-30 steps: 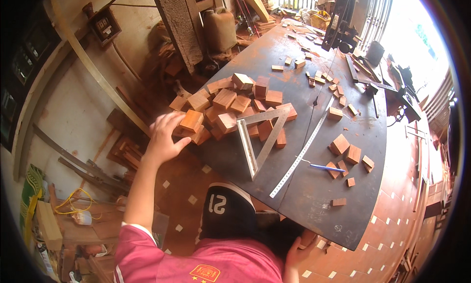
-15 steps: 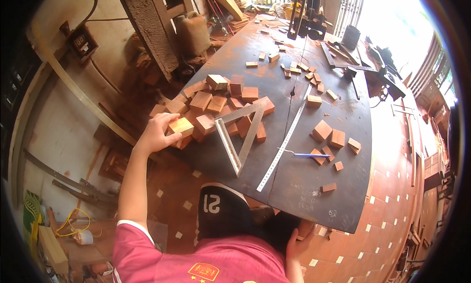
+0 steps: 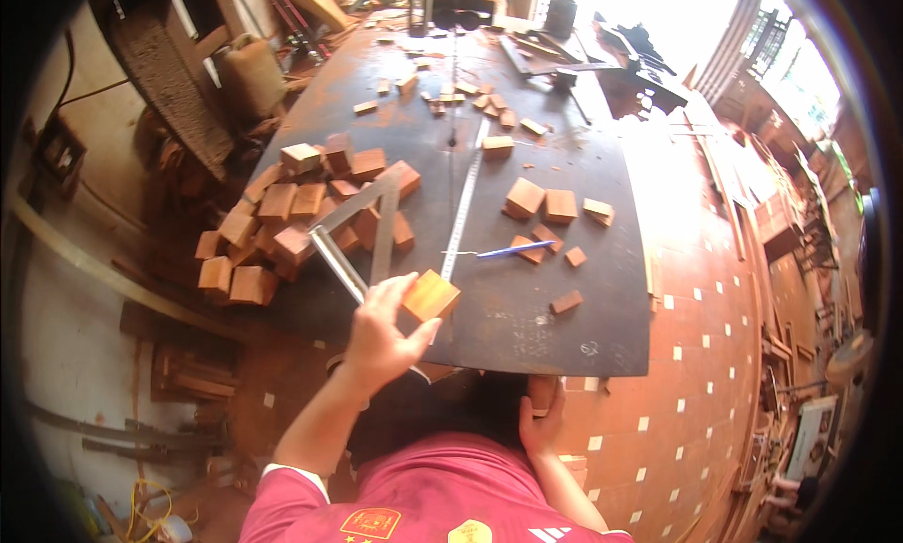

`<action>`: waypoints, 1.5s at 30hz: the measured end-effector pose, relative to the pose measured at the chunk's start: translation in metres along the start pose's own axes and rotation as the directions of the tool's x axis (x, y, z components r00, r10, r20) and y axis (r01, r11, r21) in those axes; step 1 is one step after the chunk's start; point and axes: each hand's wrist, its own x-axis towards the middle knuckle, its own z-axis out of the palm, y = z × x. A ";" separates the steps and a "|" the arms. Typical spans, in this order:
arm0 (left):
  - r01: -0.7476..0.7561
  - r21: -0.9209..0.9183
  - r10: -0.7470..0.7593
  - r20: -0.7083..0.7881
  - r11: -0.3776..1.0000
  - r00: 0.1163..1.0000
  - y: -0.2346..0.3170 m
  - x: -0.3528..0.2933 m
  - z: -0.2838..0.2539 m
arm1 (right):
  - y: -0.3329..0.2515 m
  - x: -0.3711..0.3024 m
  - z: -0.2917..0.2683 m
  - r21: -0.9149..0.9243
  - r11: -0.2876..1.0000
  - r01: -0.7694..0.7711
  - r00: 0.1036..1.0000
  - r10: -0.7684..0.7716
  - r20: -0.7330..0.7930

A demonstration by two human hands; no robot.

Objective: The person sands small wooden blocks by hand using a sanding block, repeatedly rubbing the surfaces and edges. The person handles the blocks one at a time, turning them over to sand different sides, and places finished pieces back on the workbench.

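My left hand (image 3: 381, 331) grips a pale-faced wooden block (image 3: 432, 295) between thumb and fingers, over the near part of the dark tabletop. Behind its fingers, a triangular metal frame, like a set square (image 3: 385, 225), leans against a heap of reddish wooden blocks (image 3: 277, 202). To the right of the held block, a white ruler (image 3: 467, 197) lies lengthwise on the table, with a blue pen (image 3: 515, 248) beside it. Below the front edge, my right hand (image 3: 542, 428) rests against my right leg near the knee, fingers stretched out, with nothing visible in it.
Several loose blocks (image 3: 525, 198) lie on the right half of the dark table (image 3: 527, 345). Small offcuts (image 3: 406, 84) and sawdust are scattered farther back. A dark machine (image 3: 461, 11) stands at the far end. A metal square (image 3: 515, 55) lies at the far right, near a dark cup (image 3: 560, 14).
My left hand has carried the block rightward from the heap to the near middle of the table. The view has shifted right. My right hand stays by my leg.
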 end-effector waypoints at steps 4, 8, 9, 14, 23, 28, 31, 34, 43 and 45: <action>0.033 0.001 -0.033 0.131 0.999 0.991 0.018 -0.010 0.076 | -0.018 -0.005 -0.012 0.053 0.996 0.070 0.997 -0.068 -0.031; -0.043 -0.052 0.054 0.224 0.998 0.973 0.023 -0.008 0.079 | -0.049 -0.009 -0.039 0.224 0.959 0.172 0.985 -0.169 -0.031; -0.038 -0.071 0.055 0.263 0.997 0.963 0.018 -0.007 0.074 | -0.058 -0.008 -0.047 0.288 0.948 0.137 0.990 -0.143 0.001; -0.143 0.076 0.104 0.375 0.987 0.921 0.020 0.009 0.061 | -0.107 0.031 -0.052 0.255 0.936 0.242 0.970 -0.229 -0.079; -0.192 -0.025 0.192 0.270 0.981 0.944 0.013 -0.003 0.095 | -0.145 0.104 -0.020 -0.020 0.947 0.321 0.946 -0.319 0.059; -0.212 -0.018 0.212 0.203 0.977 0.956 0.011 -0.010 0.098 | -0.149 0.097 -0.029 -0.048 0.948 0.316 0.940 -0.306 0.148; -0.215 0.005 0.209 0.215 0.977 0.954 0.010 -0.013 0.100 | -0.148 0.102 -0.027 -0.082 0.940 0.331 0.932 -0.312 0.184; -0.225 -0.012 0.222 0.221 0.974 0.950 0.009 -0.010 0.099 | -0.151 0.124 -0.018 -0.083 0.938 0.336 0.926 -0.312 0.212; -0.202 -0.014 0.200 0.220 0.979 0.955 0.009 -0.011 0.098 | -0.158 0.105 -0.031 -0.109 0.934 0.340 0.920 -0.307 0.242; -0.205 -0.012 0.202 0.217 0.979 0.955 0.009 -0.011 0.099 | -0.158 0.109 -0.031 -0.111 0.940 0.323 0.923 -0.287 0.257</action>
